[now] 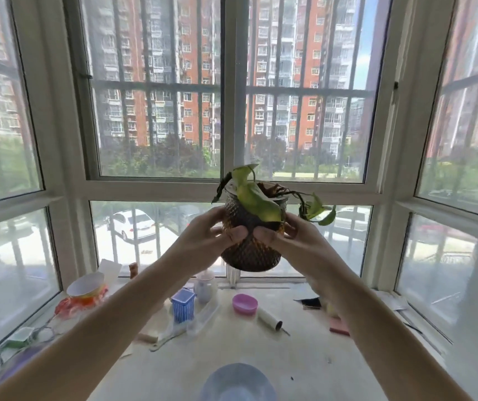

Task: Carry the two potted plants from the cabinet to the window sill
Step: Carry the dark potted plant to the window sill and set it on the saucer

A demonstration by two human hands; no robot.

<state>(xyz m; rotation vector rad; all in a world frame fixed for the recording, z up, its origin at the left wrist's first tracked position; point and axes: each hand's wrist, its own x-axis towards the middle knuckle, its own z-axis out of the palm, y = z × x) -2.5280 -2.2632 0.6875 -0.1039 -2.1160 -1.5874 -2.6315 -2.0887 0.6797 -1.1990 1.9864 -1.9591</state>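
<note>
A potted plant (250, 250), a round amber textured glass pot with a few yellow-green and wilted leaves, hangs in the air in front of the bay window. Both hands hold it. My left hand (211, 235) clasps its left side and my right hand (287, 235) clasps its right side, thumbs meeting on the near face. The pot floats above the back part of the pale window sill (261, 351), near the glass. Only one potted plant is in view. No cabinet shows in this view.
On the sill lie a blue striped cup (183, 305), a pale teapot (205, 286), a pink bowl (245, 303), a white roll (269, 319), an orange-and-white bowl (87, 287) at left, a pink pad (339, 327) at right, and a blue bowl (237, 383) at the near edge.
</note>
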